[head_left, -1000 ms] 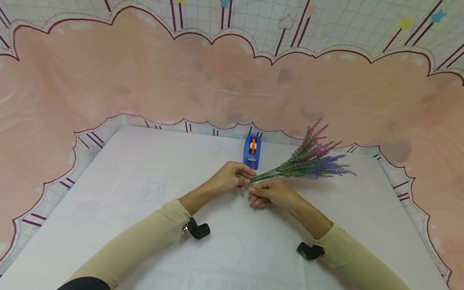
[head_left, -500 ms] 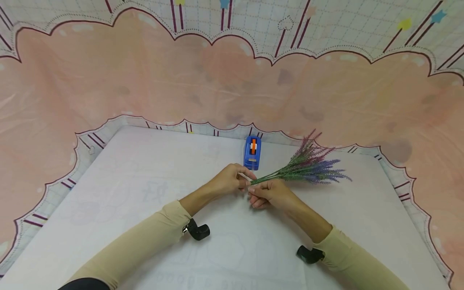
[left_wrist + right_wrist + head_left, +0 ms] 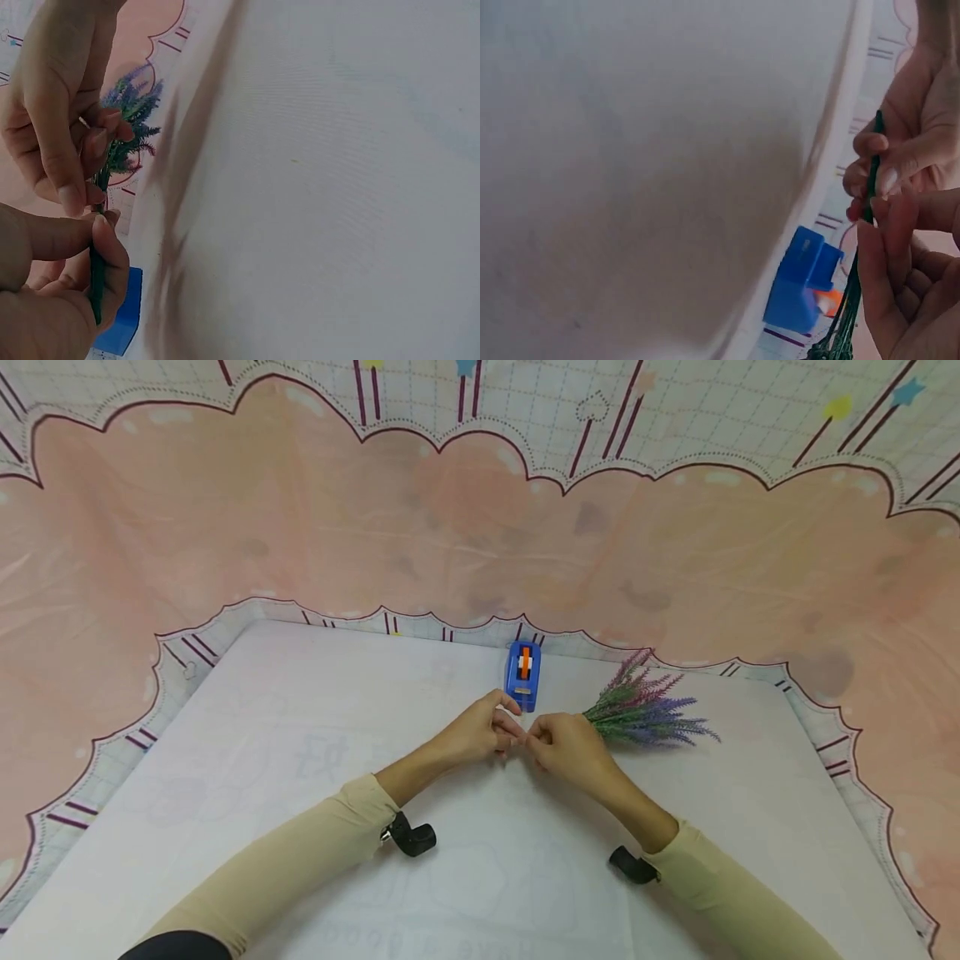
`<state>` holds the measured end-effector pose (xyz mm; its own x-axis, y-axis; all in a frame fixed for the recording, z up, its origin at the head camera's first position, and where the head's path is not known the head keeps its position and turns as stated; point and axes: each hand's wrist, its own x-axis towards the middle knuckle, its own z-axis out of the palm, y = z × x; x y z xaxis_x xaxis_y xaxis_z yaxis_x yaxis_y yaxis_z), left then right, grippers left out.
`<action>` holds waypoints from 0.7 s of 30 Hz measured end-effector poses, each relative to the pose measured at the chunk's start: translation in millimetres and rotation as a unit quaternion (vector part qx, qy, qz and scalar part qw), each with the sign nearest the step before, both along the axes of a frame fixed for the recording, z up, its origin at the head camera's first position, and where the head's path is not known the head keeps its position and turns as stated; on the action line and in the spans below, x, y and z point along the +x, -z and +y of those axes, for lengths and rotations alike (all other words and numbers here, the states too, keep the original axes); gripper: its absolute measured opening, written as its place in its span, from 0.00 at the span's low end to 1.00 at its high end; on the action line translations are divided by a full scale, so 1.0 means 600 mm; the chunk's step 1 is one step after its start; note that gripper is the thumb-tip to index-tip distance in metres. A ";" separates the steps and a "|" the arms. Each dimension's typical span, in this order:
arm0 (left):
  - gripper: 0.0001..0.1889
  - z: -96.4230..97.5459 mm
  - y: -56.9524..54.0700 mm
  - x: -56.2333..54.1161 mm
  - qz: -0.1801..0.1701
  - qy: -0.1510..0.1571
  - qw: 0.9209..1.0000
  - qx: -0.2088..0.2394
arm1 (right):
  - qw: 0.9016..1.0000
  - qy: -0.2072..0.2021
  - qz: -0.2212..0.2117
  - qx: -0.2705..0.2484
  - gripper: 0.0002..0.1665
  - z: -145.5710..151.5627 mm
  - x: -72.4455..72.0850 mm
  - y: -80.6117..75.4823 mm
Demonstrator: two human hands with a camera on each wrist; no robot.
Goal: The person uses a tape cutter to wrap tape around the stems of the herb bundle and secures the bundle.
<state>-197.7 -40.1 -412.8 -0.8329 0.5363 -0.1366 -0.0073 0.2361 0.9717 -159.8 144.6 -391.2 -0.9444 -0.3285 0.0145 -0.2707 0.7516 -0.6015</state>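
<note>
A bunch of artificial lavender (image 3: 648, 710) with purple and pink flower heads points to the right in the head view. My left hand (image 3: 476, 727) pinches the stem ends; in the left wrist view the green stems (image 3: 97, 281) run between thumb and forefinger. Close beside it, my right hand (image 3: 573, 756) has its curled fingertips on the stems just above that grip and covers much of their length. In the right wrist view the fingertips of both hands nearly meet on the stems (image 3: 872, 176). Whether tape lies between the fingers is too small to tell.
Just beyond the hands, a blue tape dispenser (image 3: 522, 675) with an orange reel stands on the white tabletop (image 3: 337, 693). A patterned pink cloth (image 3: 450, 535) hangs behind the table. Black wrist cameras (image 3: 411, 835) sit by both sleeves.
My right hand has moved up and over from below the stems onto them. The lavender heads have swung down and slightly left. My left hand keeps its place.
</note>
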 end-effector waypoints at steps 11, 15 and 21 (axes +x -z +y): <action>0.22 0.000 -0.009 -0.003 -0.011 -0.013 1.000 0.014 | 0.983 0.029 0.142 0.110 0.11 -0.021 -0.003 -0.003; 0.22 0.000 -0.007 -0.005 -0.017 -0.019 1.000 0.012 | 0.973 0.023 0.196 0.121 0.07 -0.019 -0.009 0.003; 0.20 -0.005 -0.008 -0.005 -0.031 -0.018 0.999 0.012 | 0.962 -0.038 0.249 0.105 0.02 -0.003 -0.010 -0.003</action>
<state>-200.7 -43.2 -408.2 -0.8419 0.5103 -0.1755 -0.0746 0.2120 0.9744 -165.7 143.0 -389.2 -0.8110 -0.4414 0.3840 -0.5448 0.8091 -0.2205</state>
